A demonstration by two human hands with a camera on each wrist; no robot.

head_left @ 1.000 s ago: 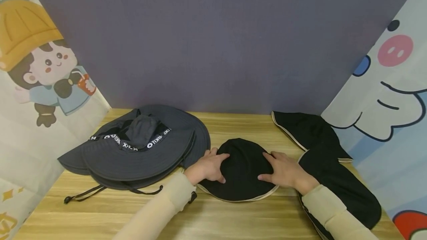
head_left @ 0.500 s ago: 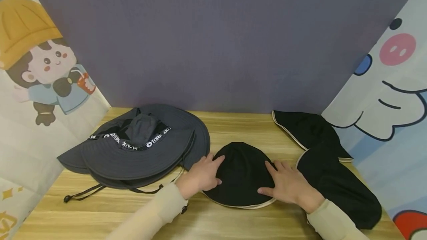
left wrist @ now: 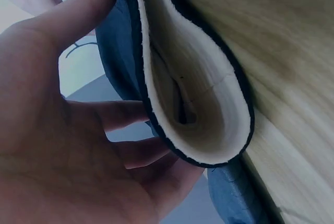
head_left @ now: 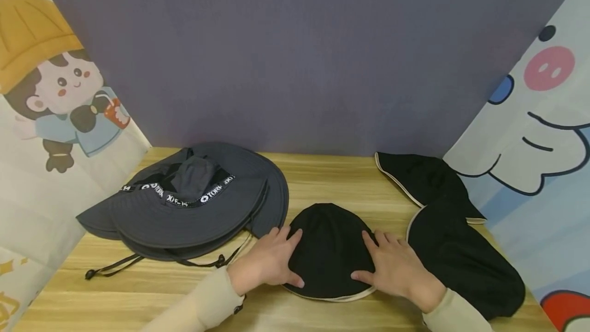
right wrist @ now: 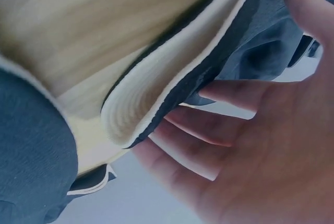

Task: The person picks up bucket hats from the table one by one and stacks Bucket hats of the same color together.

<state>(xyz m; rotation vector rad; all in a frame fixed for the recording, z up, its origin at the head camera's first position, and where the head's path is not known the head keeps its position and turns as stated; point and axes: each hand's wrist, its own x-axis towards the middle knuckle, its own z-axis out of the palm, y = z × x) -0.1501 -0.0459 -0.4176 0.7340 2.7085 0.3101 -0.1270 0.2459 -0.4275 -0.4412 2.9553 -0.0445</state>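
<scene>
On a light wood-grain surface (head_left: 332,178), about midway between its left and right edges and well forward of its back edge, sat a black cloth bucket hat (head_left: 329,250) with a cream rim. The left hand (head_left: 265,263) touched its left side, fingers extended, thumb towards the near rim; the right hand (head_left: 398,268) touched its right side, fingers likewise extended. A stack of dark grey, wide-brimmed cloth hats (head_left: 184,227) lay towards the back-left corner. By the right edge, a nearer black cream-edged cloth hat (head_left: 465,263) met a farther black cream-edged cloth hat (head_left: 430,178) at the back-right corner.
</scene>
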